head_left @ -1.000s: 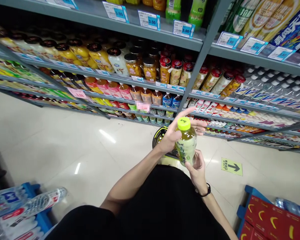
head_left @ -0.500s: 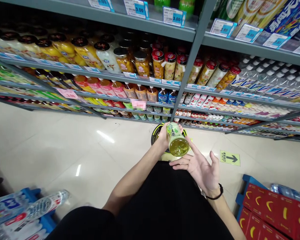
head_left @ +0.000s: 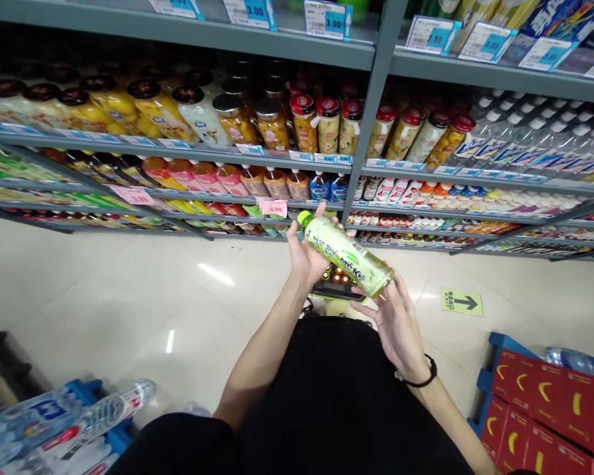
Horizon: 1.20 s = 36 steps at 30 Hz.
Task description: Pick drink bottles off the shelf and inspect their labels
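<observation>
A plastic bottle of yellow-green tea (head_left: 349,254) with a pale label and a lime-green cap lies tilted across my hands, cap pointing up and to the left. My left hand (head_left: 304,252) holds it from below near the neck, fingers spread behind it. My right hand (head_left: 395,322), with a black cord on the wrist, curls around the bottle's base. Beneath the bottle sits a dark object with a yellow pattern (head_left: 332,285), partly hidden by my hands.
Grey store shelves (head_left: 178,150) of jars and bottles with blue price tags stand ahead. Shrink-wrapped water bottles (head_left: 54,415) on a blue pallet lie at lower left. Red cartons with yellow banana marks (head_left: 539,396) stand at lower right. A green exit arrow sticker (head_left: 461,302) marks the tiled floor.
The bottle has turned from cap-down to a slanted position with the cap up-left. My right hand has closed in from open to hold its base. The view has shifted slightly.
</observation>
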Available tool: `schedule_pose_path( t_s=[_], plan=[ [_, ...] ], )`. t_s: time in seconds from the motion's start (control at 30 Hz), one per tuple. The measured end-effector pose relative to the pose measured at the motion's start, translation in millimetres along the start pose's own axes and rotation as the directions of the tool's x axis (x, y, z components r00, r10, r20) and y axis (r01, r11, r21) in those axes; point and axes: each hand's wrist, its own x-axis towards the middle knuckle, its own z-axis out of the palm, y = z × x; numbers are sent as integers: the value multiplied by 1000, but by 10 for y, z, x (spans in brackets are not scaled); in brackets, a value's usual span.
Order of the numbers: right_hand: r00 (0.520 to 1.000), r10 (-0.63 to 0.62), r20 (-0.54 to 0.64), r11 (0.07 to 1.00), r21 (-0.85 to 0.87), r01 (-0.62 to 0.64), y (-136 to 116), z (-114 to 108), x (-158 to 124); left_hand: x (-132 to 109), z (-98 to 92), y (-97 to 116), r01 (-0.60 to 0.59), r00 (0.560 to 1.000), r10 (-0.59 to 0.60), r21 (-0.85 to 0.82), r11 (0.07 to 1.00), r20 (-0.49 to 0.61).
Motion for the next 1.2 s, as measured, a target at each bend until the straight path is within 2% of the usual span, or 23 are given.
schedule_pose_path(
  t_s=[0.1, 0.17, 0.23, 0.3, 0.37, 0.5, 0.6, 0.7, 0.83, 1.0, 1.1, 1.2],
  plan=[
    [993, -111, 39, 990, -82, 114, 37, -91, -21, -42, -20, 9, 17, 1000, -17, 46, 999, 4],
    [968, -212, 136, 956, -179, 234, 73, -162, -66, -64, -32, 1, 47, 999, -48, 38, 998, 26],
    [926, -285, 248, 882, -309, 355, 109, -218, -117, -81, -44, -3, 78, 996, -79, 19, 997, 35],
    [872, -330, 361, 758, -449, 473, 133, -247, -163, -94, -61, -2, 106, 994, -107, 12, 994, 26],
    [793, -379, 477, 575, -550, 606, 139, -252, -199, -104, -87, -2, 137, 990, -137, 10, 991, 27],
    [610, -371, 700, 193, -585, 788, 119, -238, -247, -109, -152, -11, 189, 980, -187, -37, 981, 62],
    [550, -294, 782, -11, -578, 816, 104, -243, -258, -106, -172, -12, 163, 986, -161, -41, 986, 47],
    [523, -279, 805, -82, -563, 822, 108, -268, -237, -113, -145, 9, 138, 990, -138, 10, 990, 11],
    [524, -333, 784, 4, -555, 832, 184, -329, -187, -158, -36, 65, 92, 996, -93, 77, 993, 16],
    [586, -464, 664, 198, -567, 799, 344, -343, -197, -217, 146, 110, 37, 999, -39, 130, 991, 14],
    [683, -517, 517, 384, -573, 724, 386, -277, -227, -230, 197, 104, 34, 998, -39, 120, 992, 41],
    [832, -479, 279, 705, -442, 555, 354, -219, -220, -243, 183, 82, 36, 997, -41, 91, 995, 61]
  ],
)
